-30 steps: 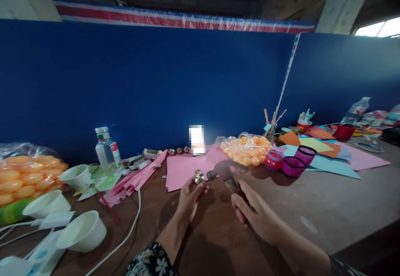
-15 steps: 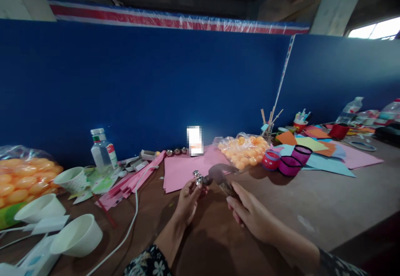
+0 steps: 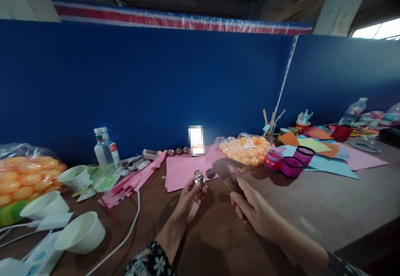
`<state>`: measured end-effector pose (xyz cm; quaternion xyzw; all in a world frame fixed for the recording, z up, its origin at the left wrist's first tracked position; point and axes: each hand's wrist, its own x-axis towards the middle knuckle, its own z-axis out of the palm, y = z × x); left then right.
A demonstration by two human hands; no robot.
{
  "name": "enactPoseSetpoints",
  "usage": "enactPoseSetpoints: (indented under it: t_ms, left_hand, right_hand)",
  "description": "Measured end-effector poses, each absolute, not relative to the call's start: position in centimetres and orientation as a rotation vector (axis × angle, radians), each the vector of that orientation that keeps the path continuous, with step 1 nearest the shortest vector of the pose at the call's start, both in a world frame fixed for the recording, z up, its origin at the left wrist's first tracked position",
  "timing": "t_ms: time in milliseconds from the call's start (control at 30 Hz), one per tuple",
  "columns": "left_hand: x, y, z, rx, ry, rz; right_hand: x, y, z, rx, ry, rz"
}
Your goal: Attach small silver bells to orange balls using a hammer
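My left hand (image 3: 189,199) grips a shiny silver ball-shaped piece (image 3: 199,178) between thumb and fingers, over the brown table. A smaller shiny part shows just above it; whether the two are joined I cannot tell. My right hand (image 3: 246,199) is wrapped round the handle of a claw hammer (image 3: 223,168). The hammer's round striking face points left, a short gap from the silver piece, and its claw points right. Behind both hands lie pink paper sheets (image 3: 178,171). Several shiny metal balls (image 3: 178,151) stand in a row at the sheets' back edge.
A bag of orange balls (image 3: 246,150) lies behind the hammer, with purple cups (image 3: 292,166) and coloured paper (image 3: 331,165) to the right. Left are a plastic bottle (image 3: 106,153), white paper cups (image 3: 80,233), a white cable (image 3: 137,209) and another ball bag (image 3: 28,171). A blue partition (image 3: 156,80) stands behind.
The hammer head has pulled away from the silver piece, up and to the right, opening a gap. My left hand keeps its hold. The view has shifted slightly.
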<state>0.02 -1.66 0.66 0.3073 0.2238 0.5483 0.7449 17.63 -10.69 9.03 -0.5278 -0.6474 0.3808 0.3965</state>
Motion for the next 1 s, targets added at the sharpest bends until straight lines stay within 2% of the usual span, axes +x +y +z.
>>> enactPoseSetpoints:
  t_ms: [1000]
  left_hand:
    - [0.31, -1.96, 0.53, 0.739, 0.499, 1.171]
  right_hand:
    - [17.57, -10.65, 8.72, -1.347, -1.767, 0.864]
